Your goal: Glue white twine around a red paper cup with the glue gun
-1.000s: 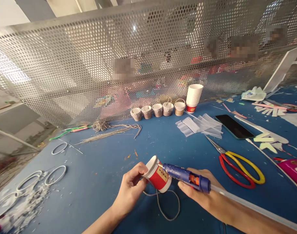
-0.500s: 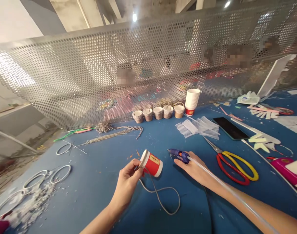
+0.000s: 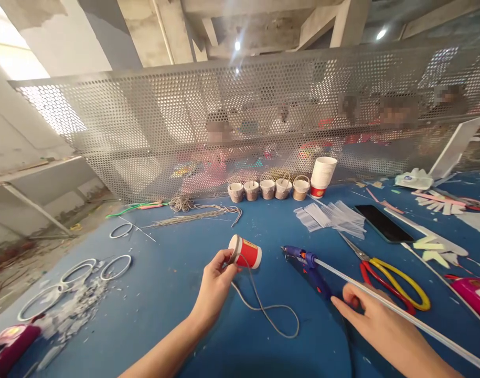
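Observation:
My left hand (image 3: 216, 283) pinches a red and white paper cup (image 3: 251, 254), tipped on its side, near its rim. A grey cord (image 3: 268, 308) runs along the rim under my fingers, and its loose length loops on the blue table. To the right lies a blue glue gun (image 3: 311, 268) with a long clear glue stick (image 3: 361, 289) sticking out of its back. My right hand (image 3: 369, 315) is just behind the gun's handle end, fingers apart and partly curled, not gripping it. The glue stick passes over that hand.
Several cord-wrapped cup baskets (image 3: 267, 189) and a stack of paper cups (image 3: 322, 176) stand by the perforated metal screen (image 3: 145, 126). Clear strips (image 3: 332, 216), a phone (image 3: 383, 223) and red-and-yellow-handled scissors (image 3: 393, 278) lie right. White rings (image 3: 116, 268) and scraps lie left. People sit beyond the screen.
My right hand has let go of the glue gun and drawn back toward me to the right. The cup remains in my left hand, turned slightly. The whole view has shifted.

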`<state>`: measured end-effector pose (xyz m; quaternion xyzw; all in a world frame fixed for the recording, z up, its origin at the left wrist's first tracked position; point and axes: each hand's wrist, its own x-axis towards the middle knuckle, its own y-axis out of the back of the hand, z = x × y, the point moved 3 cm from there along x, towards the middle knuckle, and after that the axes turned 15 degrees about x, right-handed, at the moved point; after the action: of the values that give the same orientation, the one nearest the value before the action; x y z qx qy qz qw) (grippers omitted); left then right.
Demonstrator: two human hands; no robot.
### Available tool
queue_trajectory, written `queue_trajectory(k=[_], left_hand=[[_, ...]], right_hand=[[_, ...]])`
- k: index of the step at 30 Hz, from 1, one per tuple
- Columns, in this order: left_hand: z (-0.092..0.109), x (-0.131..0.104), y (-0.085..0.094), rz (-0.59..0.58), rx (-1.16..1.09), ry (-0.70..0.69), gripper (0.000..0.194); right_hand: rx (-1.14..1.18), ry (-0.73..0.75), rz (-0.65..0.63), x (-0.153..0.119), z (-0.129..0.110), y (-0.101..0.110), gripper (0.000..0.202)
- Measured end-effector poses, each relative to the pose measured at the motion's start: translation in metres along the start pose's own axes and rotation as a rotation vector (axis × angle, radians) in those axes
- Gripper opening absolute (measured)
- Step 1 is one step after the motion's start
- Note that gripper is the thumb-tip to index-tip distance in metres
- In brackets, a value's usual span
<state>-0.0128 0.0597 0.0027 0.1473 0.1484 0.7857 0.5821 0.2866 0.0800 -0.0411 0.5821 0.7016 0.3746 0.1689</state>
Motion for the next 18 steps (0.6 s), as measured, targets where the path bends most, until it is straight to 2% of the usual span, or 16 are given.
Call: queue_trajectory(k=[4,6,8,10,12,14,16,18], left_hand=[[0.004,-0.004,-0.004,0.001,0.017,-0.027,0.017],[0.006,-0.007,-0.006,0.006,0.022,-0.055,0.015],[0.006,-0.009,-0.008,0.006,0.032,-0.096,0.013],[0.004,-0.009,-0.009,0.019,0.06,-0.157,0.012],[0.001,-0.007,-0.007,0.046,0.109,-0.24,0.011],[0.0,-0.006,-0.005,0.079,0.166,-0.325,0.013],[0.0,-0.005,-0.002,0.111,0.215,-0.388,0.016],[0.001,-0.005,0.001,0.145,0.261,-0.432,0.017]], right_hand=[[0.232,0.056,-0.201,-0.016,-0.035,-0.012,0.025],[0.408,0.054,-0.298,-0.01,-0.059,-0.022,0.013],[0.636,-0.016,-0.344,0.005,-0.079,-0.034,0.005],[0.922,-0.176,-0.313,0.025,-0.093,-0.049,0.024],[1.198,-0.325,-0.219,0.044,-0.103,-0.063,0.031],[1.462,-0.429,-0.183,0.058,-0.112,-0.076,0.032],[1.619,-0.491,-0.2,0.064,-0.119,-0.088,0.03],[1.663,-0.53,-0.226,0.065,-0.124,-0.096,0.028]])
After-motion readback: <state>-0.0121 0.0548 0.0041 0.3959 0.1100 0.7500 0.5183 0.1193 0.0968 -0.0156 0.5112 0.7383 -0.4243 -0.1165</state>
